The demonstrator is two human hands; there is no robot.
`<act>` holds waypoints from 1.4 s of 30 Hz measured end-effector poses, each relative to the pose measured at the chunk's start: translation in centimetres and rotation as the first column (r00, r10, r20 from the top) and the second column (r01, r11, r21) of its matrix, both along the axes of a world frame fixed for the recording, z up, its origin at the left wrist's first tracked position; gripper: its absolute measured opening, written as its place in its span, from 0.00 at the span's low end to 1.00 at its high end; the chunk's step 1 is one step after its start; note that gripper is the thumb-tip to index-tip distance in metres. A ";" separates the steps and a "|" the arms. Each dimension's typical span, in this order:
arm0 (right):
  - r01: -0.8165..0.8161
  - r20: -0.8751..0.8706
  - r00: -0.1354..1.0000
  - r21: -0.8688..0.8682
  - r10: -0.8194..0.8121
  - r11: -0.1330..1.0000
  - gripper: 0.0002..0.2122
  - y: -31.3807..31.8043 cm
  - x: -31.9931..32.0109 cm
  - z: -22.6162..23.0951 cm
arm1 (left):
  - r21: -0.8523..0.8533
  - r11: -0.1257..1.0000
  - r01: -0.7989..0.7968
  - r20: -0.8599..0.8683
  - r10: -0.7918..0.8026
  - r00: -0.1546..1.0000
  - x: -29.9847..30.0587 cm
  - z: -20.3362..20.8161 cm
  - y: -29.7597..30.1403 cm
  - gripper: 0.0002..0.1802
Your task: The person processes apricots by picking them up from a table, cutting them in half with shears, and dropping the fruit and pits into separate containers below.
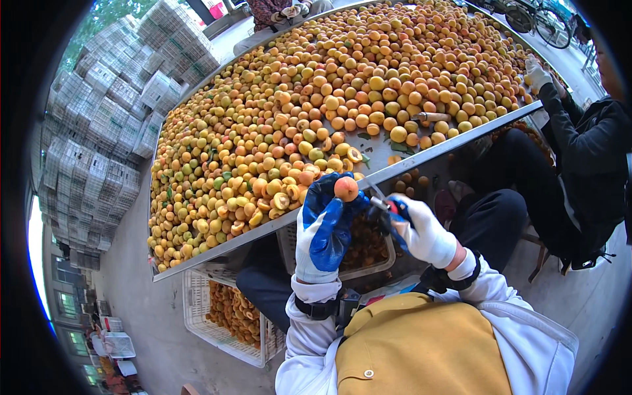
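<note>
My left hand (327, 227), in a blue and white glove, holds an orange apricot (345, 188) up at its fingertips. My right hand (413, 227), gloved the same way, grips a small knife (383, 201) whose thin blade points toward the apricot. Both hands are just below the front edge of a big metal table (217, 249) heaped with yellow and orange apricots (342, 99). Some halved apricots (280, 197) lie near that edge.
Under my hands stands a crate of cut apricots (365, 245), with another white crate (227, 315) lower left. A person in black (579, 145) sits at the right, gloved hand on the pile. Stacked empty crates (105, 118) fill the left. A bicycle (536, 16) stands top right.
</note>
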State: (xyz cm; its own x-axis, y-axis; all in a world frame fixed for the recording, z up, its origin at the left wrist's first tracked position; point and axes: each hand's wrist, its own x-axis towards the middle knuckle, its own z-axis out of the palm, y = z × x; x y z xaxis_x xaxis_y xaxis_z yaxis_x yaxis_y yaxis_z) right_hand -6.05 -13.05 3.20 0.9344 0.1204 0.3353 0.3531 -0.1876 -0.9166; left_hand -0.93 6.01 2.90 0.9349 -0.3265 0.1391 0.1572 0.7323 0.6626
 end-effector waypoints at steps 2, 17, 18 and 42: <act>-0.010 0.049 0.999 0.030 0.008 1.000 0.01 0.6 -0.6 -0.8 | 0.086 0.996 -0.029 0.060 0.024 0.998 0.1 0.0 -0.2 0.22; -0.116 -0.253 0.957 0.100 0.138 0.988 0.04 -0.2 -0.3 -2.4 | 0.409 0.876 -0.254 0.212 0.180 0.961 -0.5 1.0 -2.6 0.36; -0.114 -0.266 0.954 0.113 0.141 0.987 0.04 -0.3 -0.2 -2.7 | 0.478 0.828 -0.292 0.297 0.161 0.941 -0.3 1.1 -2.6 0.40; -0.131 -0.042 0.990 0.112 0.136 0.985 0.01 -0.5 -0.5 -3.3 | 0.583 0.272 -0.765 0.787 -0.424 0.449 1.9 3.7 -0.7 0.20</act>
